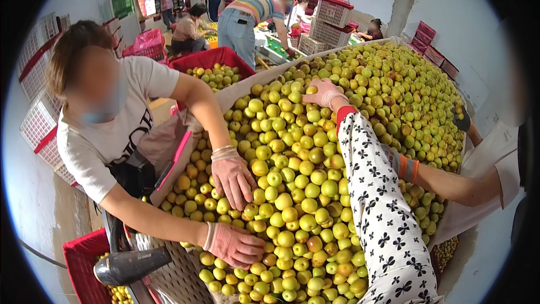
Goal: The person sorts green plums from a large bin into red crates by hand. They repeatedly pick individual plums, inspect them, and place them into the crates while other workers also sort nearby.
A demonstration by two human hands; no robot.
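Observation:
My right hand (pixel 325 93), in a pink knit glove, reaches forward over a large heap of small round yellow-green fruits (pixel 308 177). One fruit (pixel 311 90) sits between its thumb and fingers. My sleeve (pixel 379 202) is white with a black clover print and a red cuff. Some fruits show brown patches. My left hand is out of view. Across the heap on the left, a co-worker's two pink-gloved hands (pixel 234 242) rest on the fruits. At the right, another person's grey-and-orange gloved hand (pixel 398 162) is partly hidden behind my sleeve.
Pale cloth (pixel 236 92) edges the heap. A red crate (pixel 202 57) of fruit stands beyond; another (pixel 80 247) is at lower left near a dark scooter-like handlebar part (pixel 130 265). White and red crates (pixel 333 12) are stacked behind. Several people work at the back.

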